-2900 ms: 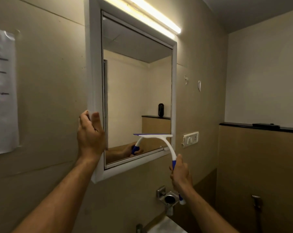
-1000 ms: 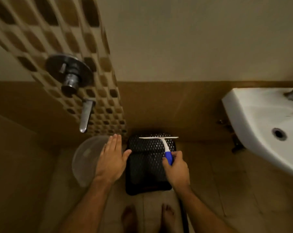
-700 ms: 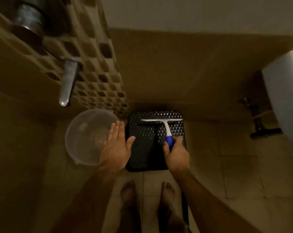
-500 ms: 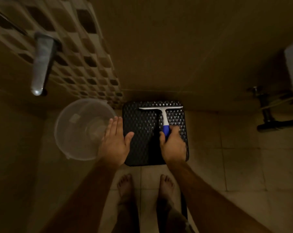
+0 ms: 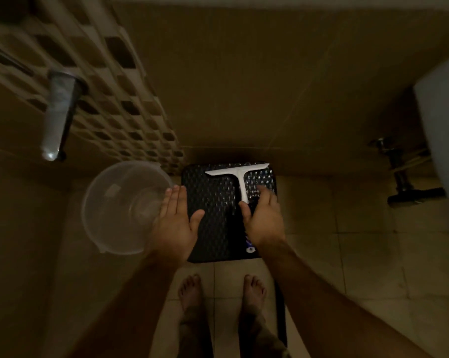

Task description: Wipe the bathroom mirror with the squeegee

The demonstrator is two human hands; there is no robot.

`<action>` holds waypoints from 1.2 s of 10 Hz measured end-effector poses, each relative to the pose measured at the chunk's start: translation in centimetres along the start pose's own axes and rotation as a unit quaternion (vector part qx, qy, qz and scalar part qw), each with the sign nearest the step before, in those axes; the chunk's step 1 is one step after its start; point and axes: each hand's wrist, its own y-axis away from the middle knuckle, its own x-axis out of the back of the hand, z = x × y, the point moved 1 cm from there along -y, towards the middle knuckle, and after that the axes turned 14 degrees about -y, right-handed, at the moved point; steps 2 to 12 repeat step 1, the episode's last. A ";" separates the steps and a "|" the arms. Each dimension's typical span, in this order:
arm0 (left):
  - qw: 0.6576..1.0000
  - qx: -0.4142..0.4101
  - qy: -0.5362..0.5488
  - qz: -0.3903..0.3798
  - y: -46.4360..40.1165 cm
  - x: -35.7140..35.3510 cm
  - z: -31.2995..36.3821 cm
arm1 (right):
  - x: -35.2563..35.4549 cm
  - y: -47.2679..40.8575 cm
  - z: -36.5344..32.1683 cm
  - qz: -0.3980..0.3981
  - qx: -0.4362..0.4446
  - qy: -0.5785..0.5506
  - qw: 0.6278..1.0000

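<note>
Since the camera on my head points straight down at the dim bathroom floor, I read the scene from the left edge across. A chrome tap spout (image 5: pixel 55 120) juts from the brown-and-cream mosaic tiled wall (image 5: pixel 120 81) at upper left, and below it a clear round plastic basin (image 5: pixel 120 206) sits on the floor. My left hand (image 5: pixel 175 223) hovers flat over the basin's right rim, fingers straight and close together, thumb spread out to the right, holding nothing. Just beside it is the black square woven-pattern stool top (image 5: pixel 213 210), pushed up against the wall. On it lies the white T-shaped squeegee with a blue handle (image 5: pixel 240 177), its blade across the far edge and its stem running back toward me. My right hand (image 5: pixel 263 220) covers the handle; the fingers look loosely spread over it, but they are motion-blurred and I cannot tell whether they grip it or are letting go. A bit of blue handle end peeks out below my wrist. My bare feet (image 5: pixel 254 293) stand on the beige floor tiles (image 5: pixel 360 267), and at far right the underside of a white ceramic washbasin (image 5: pixel 440 120) shows with its dark drain pipe (image 5: pixel 414 196). No mirror is in sight, so I judge no wiping is going on now; whether the glass is already clean I cannot say from here.
</note>
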 end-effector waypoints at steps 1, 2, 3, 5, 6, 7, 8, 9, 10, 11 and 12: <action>1.000 -0.007 -0.014 0.025 -0.3 4.5 0.9 | 3.9 0.4 -3.6 0.070 0.153 0.091 0.981; 1.000 -0.007 -0.014 0.025 -0.3 4.5 0.9 | 3.9 0.4 -3.6 0.070 0.153 0.091 0.981; 1.000 -0.007 -0.014 0.025 -0.3 4.5 0.9 | 3.9 0.4 -3.6 0.070 0.153 0.091 0.981; 1.000 -0.007 -0.014 0.025 -0.3 4.5 0.9 | 3.9 0.4 -3.6 0.070 0.153 0.091 0.981; 1.000 -0.007 -0.014 0.025 -0.3 4.5 0.9 | 3.9 0.4 -3.6 0.070 0.153 0.091 0.981; 1.000 -0.007 -0.014 0.025 -0.3 4.5 0.9 | 3.9 0.4 -3.6 0.070 0.153 0.091 0.981; 1.000 -0.007 -0.014 0.025 -0.3 4.5 0.9 | 3.9 0.4 -3.6 0.070 0.153 0.091 0.981; 1.000 -0.007 -0.014 0.025 -0.3 4.5 0.9 | 3.9 0.4 -3.6 0.070 0.153 0.091 0.981; 1.000 -0.007 -0.014 0.025 -0.3 4.5 0.9 | 3.9 0.4 -3.6 0.070 0.153 0.091 0.981; 1.000 -0.007 -0.014 0.025 -0.3 4.5 0.9 | 3.9 0.4 -3.6 0.070 0.153 0.091 0.981; 1.000 -0.007 -0.014 0.025 -0.3 4.5 0.9 | 3.9 0.4 -3.6 0.070 0.153 0.091 0.981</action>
